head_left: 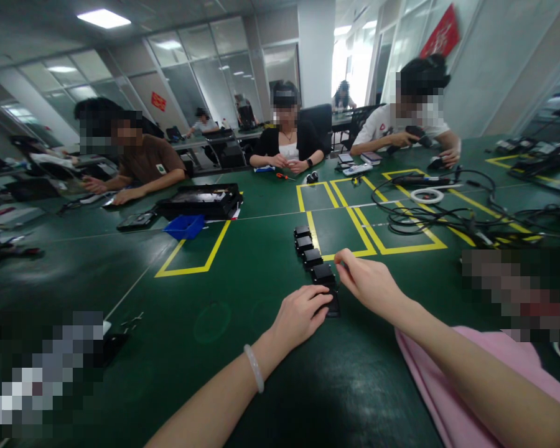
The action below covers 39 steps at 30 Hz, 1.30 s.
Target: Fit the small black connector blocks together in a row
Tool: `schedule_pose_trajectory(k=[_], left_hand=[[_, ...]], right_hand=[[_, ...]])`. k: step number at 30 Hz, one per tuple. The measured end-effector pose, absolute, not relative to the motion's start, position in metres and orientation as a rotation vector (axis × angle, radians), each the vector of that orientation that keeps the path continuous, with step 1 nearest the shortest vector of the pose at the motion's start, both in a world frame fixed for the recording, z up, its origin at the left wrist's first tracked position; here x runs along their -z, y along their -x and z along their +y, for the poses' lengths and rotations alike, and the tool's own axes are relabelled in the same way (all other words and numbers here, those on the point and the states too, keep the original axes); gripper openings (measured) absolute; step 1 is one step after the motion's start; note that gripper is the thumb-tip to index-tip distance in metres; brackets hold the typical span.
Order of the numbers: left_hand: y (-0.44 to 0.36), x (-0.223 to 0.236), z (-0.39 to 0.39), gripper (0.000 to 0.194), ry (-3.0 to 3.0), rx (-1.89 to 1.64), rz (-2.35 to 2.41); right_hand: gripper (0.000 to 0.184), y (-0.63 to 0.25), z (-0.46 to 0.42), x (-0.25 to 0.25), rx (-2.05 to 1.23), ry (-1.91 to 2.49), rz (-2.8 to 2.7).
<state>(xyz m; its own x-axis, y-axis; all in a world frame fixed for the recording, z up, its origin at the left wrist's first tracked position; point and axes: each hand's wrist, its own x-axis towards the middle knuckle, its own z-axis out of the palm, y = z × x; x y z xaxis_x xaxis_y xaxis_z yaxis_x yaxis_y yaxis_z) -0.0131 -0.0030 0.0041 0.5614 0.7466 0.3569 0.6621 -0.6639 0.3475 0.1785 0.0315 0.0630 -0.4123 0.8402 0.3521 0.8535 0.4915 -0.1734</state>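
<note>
On the green bench (168,336), a blue bin (185,228) sits just beside a black case (224,206); black cables (476,229) tangle over yellow tape outlines (413,250), near a white coil (427,202).

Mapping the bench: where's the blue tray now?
Head view, left of centre: the blue tray sits on the green table, just in front of the black case, overlapping yellow tape.

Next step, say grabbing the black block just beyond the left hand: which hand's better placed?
Right, probably: the right hand is just beside that black block, while the left hand has its fingers on the nearer black piece.
</note>
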Motion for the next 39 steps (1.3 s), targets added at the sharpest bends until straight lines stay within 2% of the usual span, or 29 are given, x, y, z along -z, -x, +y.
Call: schedule_pose_trajectory(k=[39], left_hand=[[0.0145, -0.0049, -0.0026, 0.028, -2.629, -0.684, 1.201]], right_hand=[[0.015, -0.1787, 0.0303, -0.0638, 0.000, 1.376, -2.381]])
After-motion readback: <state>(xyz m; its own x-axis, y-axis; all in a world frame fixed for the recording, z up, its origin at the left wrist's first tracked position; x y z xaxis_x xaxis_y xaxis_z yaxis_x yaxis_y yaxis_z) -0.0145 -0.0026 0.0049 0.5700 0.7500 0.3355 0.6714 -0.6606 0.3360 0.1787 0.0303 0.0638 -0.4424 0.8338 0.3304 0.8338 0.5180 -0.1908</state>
